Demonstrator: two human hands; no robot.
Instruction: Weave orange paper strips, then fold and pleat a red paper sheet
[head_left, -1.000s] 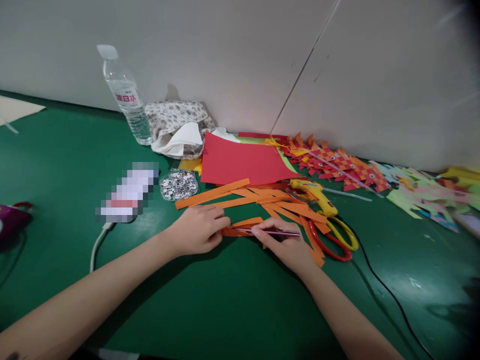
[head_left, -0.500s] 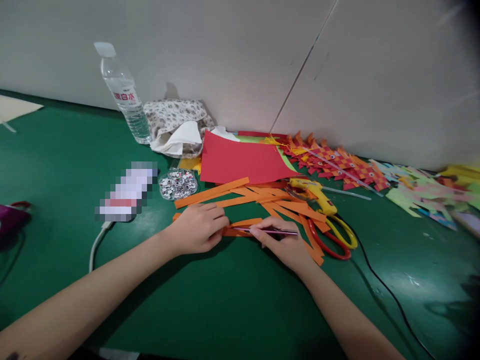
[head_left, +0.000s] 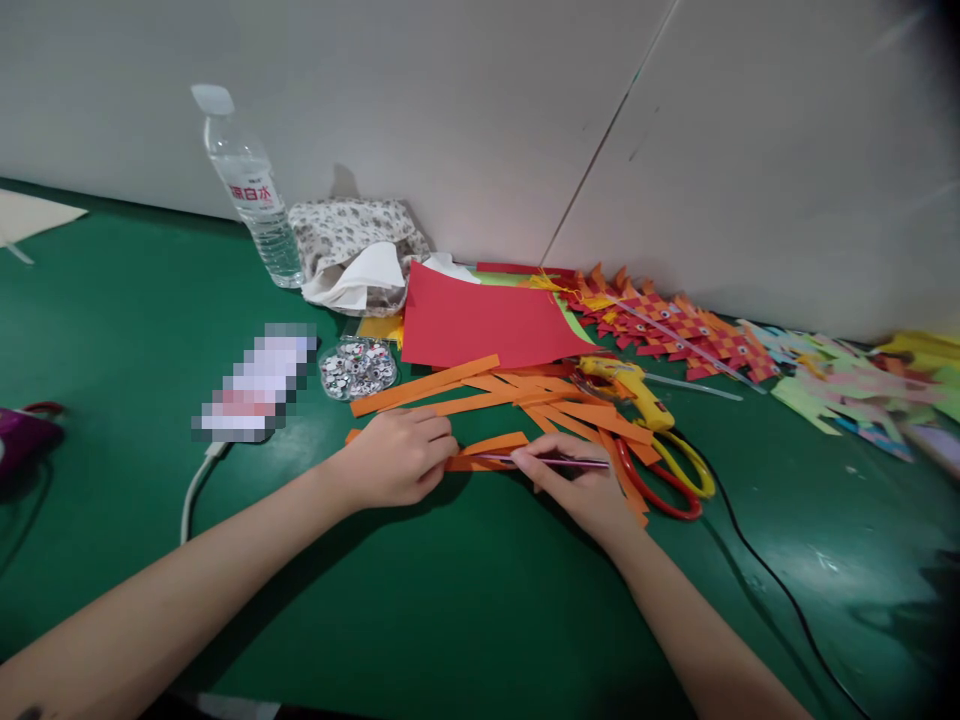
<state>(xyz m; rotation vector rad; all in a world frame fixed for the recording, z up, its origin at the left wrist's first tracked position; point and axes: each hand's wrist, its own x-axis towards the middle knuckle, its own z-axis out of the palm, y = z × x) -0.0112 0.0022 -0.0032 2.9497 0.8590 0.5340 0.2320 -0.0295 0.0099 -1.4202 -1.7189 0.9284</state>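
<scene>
My left hand [head_left: 397, 460] is curled, its fingertips pressing down one end of an orange paper strip [head_left: 487, 452] on the green table [head_left: 450, 600]. My right hand [head_left: 581, 490] pinches a thin pink pencil [head_left: 547, 461] that lies along the same strip, tip pointing left. Several more orange strips [head_left: 525, 395] lie fanned out just behind both hands. A red sheet [head_left: 480, 320] lies behind those.
Scissors [head_left: 667, 480] with red and yellow handles and a yellow glue gun [head_left: 630, 385] lie right of my right hand, a black cord [head_left: 765, 580] trailing toward me. A dish of googly eyes [head_left: 358, 368], water bottle [head_left: 251, 195], cloth pouch [head_left: 352, 240] and woven paper fish [head_left: 675, 325] stand behind.
My right hand has slid the pencil a little to the right along the strip. The left hand stays in place on the strip.
</scene>
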